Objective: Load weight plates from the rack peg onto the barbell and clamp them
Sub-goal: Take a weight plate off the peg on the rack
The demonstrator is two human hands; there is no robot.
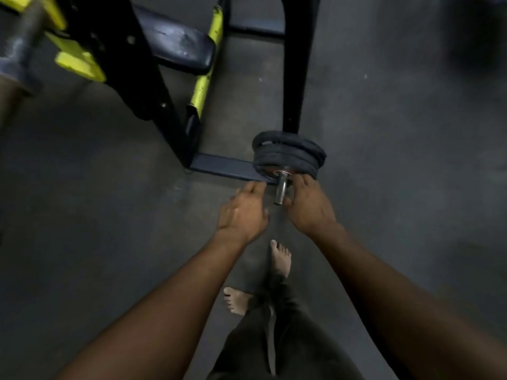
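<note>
A stack of black weight plates (288,153) hangs on a short steel peg (281,189) low on a black rack post (297,64). The peg's bare end points toward me. My right hand (308,208) is just right of the peg, fingertips touching the front plate's lower rim and thumb near the peg's tip. My left hand (242,212) hovers left of the peg with relaxed fingers, holding nothing. At the top left, blurred, is what looks like a barbell end (16,50) on yellow rack hooks.
A padded bench (178,42) with a black and yellow frame (204,83) stands at the upper left; its base bar (225,167) runs along the floor to the plates. My bare feet (279,259) stand on the dark rubber floor (397,160) below the hands.
</note>
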